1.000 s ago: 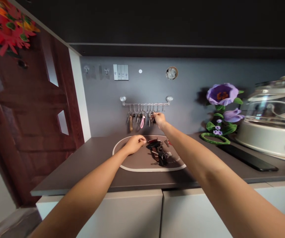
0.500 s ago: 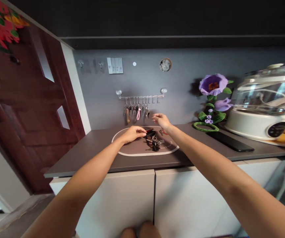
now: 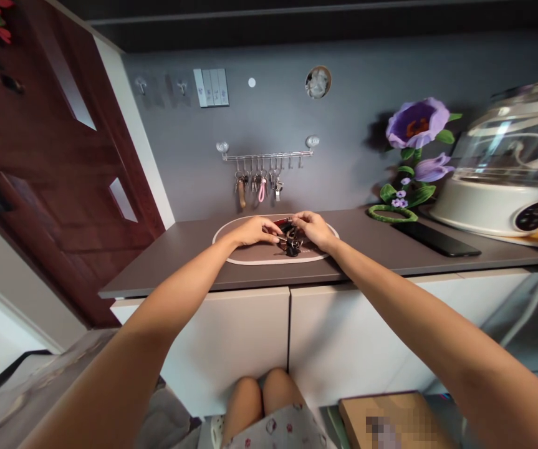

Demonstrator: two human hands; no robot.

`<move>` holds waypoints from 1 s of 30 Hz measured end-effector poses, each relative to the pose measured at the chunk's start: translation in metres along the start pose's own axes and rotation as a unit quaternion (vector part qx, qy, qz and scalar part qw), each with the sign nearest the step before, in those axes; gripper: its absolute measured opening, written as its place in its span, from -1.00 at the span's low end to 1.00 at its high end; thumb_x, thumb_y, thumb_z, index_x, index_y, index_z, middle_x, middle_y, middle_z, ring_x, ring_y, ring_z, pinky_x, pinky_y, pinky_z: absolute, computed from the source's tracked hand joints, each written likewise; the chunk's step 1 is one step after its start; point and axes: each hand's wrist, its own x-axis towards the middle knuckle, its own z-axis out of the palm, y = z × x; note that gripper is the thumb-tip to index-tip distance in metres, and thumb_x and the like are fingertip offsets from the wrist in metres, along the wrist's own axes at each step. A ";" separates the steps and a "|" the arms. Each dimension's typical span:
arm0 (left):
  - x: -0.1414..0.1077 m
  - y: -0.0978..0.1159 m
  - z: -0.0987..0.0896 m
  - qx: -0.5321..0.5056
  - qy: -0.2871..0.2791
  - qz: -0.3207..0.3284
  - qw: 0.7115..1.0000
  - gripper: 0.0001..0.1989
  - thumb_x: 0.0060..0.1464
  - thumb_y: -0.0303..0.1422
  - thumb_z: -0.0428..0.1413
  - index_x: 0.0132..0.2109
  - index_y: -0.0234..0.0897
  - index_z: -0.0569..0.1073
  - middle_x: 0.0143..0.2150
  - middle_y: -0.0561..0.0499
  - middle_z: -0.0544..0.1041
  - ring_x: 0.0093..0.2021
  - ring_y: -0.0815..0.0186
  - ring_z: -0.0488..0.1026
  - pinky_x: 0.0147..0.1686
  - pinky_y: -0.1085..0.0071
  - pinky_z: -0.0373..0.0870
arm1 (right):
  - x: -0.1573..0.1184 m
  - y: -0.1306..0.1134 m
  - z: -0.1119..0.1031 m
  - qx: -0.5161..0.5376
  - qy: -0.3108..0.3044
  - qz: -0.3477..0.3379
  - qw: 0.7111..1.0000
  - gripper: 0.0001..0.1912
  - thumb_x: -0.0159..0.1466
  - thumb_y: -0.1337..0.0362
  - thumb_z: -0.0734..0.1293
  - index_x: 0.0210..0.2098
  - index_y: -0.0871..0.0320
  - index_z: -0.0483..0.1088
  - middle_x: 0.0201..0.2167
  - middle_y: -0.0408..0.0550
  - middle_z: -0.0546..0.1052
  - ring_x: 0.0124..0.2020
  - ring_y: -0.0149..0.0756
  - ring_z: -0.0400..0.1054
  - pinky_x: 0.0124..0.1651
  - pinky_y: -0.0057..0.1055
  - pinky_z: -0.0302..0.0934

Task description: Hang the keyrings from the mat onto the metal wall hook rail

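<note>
A dark bunch of keys [image 3: 292, 247] lies on the brown oval mat [image 3: 250, 255] with a pale rim. From the left, my left hand [image 3: 255, 231] reaches in with thumb and fingers closed on keys at the edge of the pile. My right hand [image 3: 314, 229] is on the other side, its fingers curled and pinching at the upper part of the pile. The exact pieces between the fingertips are partly hidden. Above the mat, a clear hook rail [image 3: 269, 156] carries several key sets, among them a brown fob [image 3: 242, 192] and a pink loop [image 3: 262, 189].
Right of the mat lies a black phone [image 3: 437, 238], with purple fabric flowers [image 3: 417, 125] behind it. A white appliance with a clear cover [image 3: 479, 206] stands at the far right. Cabinet doors [image 3: 245, 343] are below the counter, and a cardboard box [image 3: 357, 411] is on the floor.
My right hand has come down from beside the hanging keys to the pile on the mat. My left hand has stayed at the pile. The head view has tilted down.
</note>
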 end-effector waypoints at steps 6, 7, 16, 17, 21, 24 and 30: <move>0.003 -0.005 0.001 0.057 -0.020 0.031 0.998 -0.74 -0.11 -0.28 0.14 -0.24 -0.31 0.53 -0.31 -0.03 0.52 -0.30 0.35 0.42 -0.23 0.46 0.28 | 0.004 0.006 0.002 -0.024 0.006 0.015 1.000 -0.78 0.08 0.15 0.26 -0.37 0.17 0.37 -0.46 -0.12 0.46 -0.51 -0.45 0.27 -0.40 -0.49 0.18; 0.003 -0.005 0.001 0.058 -0.020 0.031 0.998 -0.74 -0.10 -0.27 0.14 -0.24 -0.31 0.53 -0.32 -0.03 0.52 -0.31 0.36 0.42 -0.24 0.46 0.28 | 0.004 0.007 0.002 -0.022 0.004 0.017 1.000 -0.79 0.08 0.16 0.26 -0.37 0.17 0.37 -0.46 -0.11 0.45 -0.51 -0.45 0.27 -0.41 -0.49 0.17; 0.003 -0.006 0.001 0.029 0.030 0.021 0.999 -0.71 -0.09 -0.22 0.12 -0.29 -0.34 0.54 -0.31 -0.05 0.51 -0.32 0.36 0.40 -0.25 0.44 0.29 | 0.003 0.004 0.002 -0.015 -0.006 0.036 0.999 -0.81 0.09 0.17 0.27 -0.39 0.17 0.36 -0.49 -0.13 0.44 -0.55 -0.49 0.24 -0.48 -0.54 0.16; 0.003 -0.007 0.001 0.016 0.038 0.017 0.999 -0.71 -0.10 -0.21 0.12 -0.29 -0.35 0.54 -0.30 -0.05 0.51 -0.31 0.36 0.40 -0.24 0.43 0.29 | 0.002 0.003 0.002 -0.013 -0.006 0.039 0.999 -0.81 0.09 0.17 0.27 -0.38 0.17 0.36 -0.50 -0.13 0.44 -0.56 -0.49 0.24 -0.49 -0.54 0.15; 0.005 -0.011 0.002 -0.067 0.072 -0.017 0.995 -0.68 -0.13 -0.20 0.15 -0.30 -0.40 0.50 -0.33 -0.07 0.51 -0.36 0.38 0.40 -0.26 0.40 0.34 | 0.001 0.003 0.002 -0.007 -0.009 0.043 0.999 -0.81 0.10 0.17 0.27 -0.38 0.17 0.36 -0.50 -0.13 0.43 -0.58 -0.50 0.23 -0.51 -0.54 0.15; 0.008 -0.014 0.002 -0.131 0.101 -0.029 0.986 -0.65 -0.13 -0.18 0.15 -0.29 -0.42 0.45 -0.38 -0.04 0.49 -0.41 0.41 0.40 -0.30 0.37 0.39 | 0.002 0.004 0.002 -0.001 -0.016 0.039 0.999 -0.81 0.10 0.17 0.26 -0.39 0.17 0.35 -0.51 -0.13 0.43 -0.60 -0.50 0.22 -0.54 -0.54 0.14; 0.010 -0.014 0.001 -0.209 0.139 -0.021 0.968 -0.68 -0.09 -0.18 0.12 -0.29 -0.38 0.35 -0.44 0.03 0.42 -0.44 0.45 0.40 -0.30 0.36 0.42 | 0.004 0.004 0.002 -0.030 -0.016 0.014 0.999 -0.80 0.10 0.15 0.26 -0.40 0.16 0.37 -0.50 -0.12 0.44 -0.55 -0.47 0.24 -0.51 -0.53 0.15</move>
